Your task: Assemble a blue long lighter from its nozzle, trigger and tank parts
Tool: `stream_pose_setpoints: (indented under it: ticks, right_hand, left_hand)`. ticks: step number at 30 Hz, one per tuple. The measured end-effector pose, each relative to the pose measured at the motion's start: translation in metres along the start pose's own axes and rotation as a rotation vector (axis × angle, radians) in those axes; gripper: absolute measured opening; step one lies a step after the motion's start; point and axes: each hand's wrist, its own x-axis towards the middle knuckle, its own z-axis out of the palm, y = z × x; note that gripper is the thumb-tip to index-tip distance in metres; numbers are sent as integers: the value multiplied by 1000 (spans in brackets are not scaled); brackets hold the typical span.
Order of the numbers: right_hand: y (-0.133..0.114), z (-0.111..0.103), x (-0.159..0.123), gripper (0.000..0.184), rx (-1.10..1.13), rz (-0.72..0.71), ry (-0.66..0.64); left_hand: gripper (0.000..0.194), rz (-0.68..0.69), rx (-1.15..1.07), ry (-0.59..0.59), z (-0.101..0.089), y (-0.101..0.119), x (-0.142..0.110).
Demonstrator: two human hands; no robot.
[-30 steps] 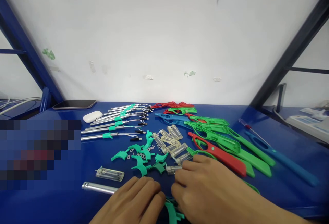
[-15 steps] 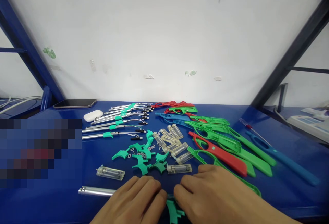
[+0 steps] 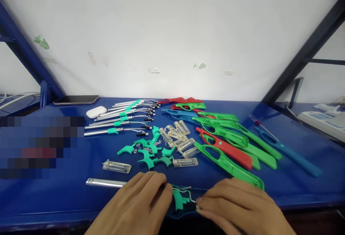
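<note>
Near the table's front edge, my left hand (image 3: 137,201) is closed around the inner end of a silver lighter tube (image 3: 104,182), which sticks out to the left. Between my hands lies a blue half shell of a stick lighter (image 3: 195,192), the tube end seeming to rest in it. A turquoise trigger (image 3: 177,199) sits in the shell, with a white wire (image 3: 192,196) running past it. At the shell's right part my right hand (image 3: 237,204) pinches the small black igniter (image 3: 197,206) at the wire's end. My fingers partly hide the shell.
Loose turquoise triggers (image 3: 147,159) and clear fuel tanks (image 3: 185,162) lie ahead. Silver tubes with wires (image 3: 104,132) are lined up at the left. Green, red and blue lighter shells (image 3: 229,148) spread right, near a screwdriver (image 3: 265,127). A phone (image 3: 77,100) and white case (image 3: 96,112) stand back left.
My right hand has moved right, away from my left, uncovering the trigger, wire and blue shell. My left hand stays on the tube. The view has tilted slightly down.
</note>
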Motion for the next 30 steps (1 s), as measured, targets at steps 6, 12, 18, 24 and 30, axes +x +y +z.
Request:
stream_pose_setpoints:
  ticks: [6, 12, 18, 24, 30]
  right_hand:
    - [-8, 1, 2, 40, -121, -68, 91]
    - [-13, -2, 1, 41, -134, -64, 98]
    - [-12, 6, -11, 32, -53, -2, 72]
    - [-5, 13, -11, 24, 19, -34, 24]
    - [-5, 9, -6, 32, -58, -89, 30]
  left_hand:
    - [41, 74, 30, 22, -3, 3, 1]
    - [42, 122, 69, 115, 5, 2, -3]
    - [43, 108, 108, 91, 1, 7, -2]
    - [48, 156, 143, 106, -6, 10, 5]
    - [50, 160, 123, 157, 0, 8, 4]
